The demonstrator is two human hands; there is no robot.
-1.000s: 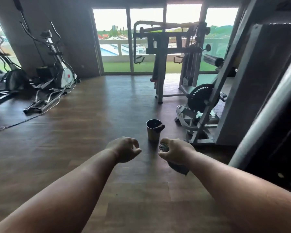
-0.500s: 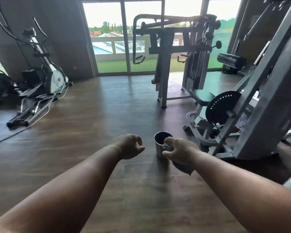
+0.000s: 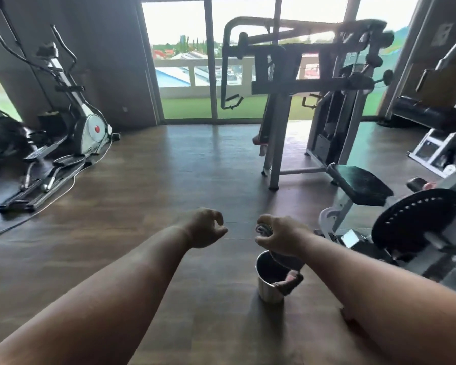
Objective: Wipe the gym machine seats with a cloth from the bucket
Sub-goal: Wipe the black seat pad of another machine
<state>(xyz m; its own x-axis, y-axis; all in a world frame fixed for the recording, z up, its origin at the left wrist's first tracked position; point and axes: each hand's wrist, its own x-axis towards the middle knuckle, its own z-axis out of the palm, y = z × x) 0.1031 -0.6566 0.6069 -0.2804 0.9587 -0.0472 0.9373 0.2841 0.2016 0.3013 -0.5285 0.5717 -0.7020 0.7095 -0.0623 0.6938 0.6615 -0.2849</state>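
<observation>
Dark wood-plank floor (image 3: 153,185) runs back to full-height glazed doors (image 3: 211,75), through which bright daylight enters over a balcony railing, lawn and rooftops. Left of the doors stands a dark grey wall (image 3: 111,61), with an elliptical trainer (image 3: 71,122) in front of it on a dark mat, its cable trailing across the floor. Right of the doors, nearer the camera, a grey-framed weight machine (image 3: 287,101) stands against the light, with further steel frames at the right edge.

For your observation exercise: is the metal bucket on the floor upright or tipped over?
Upright. The bucket stands on the floor, open rim up, a cloth draped over its edge.
</observation>
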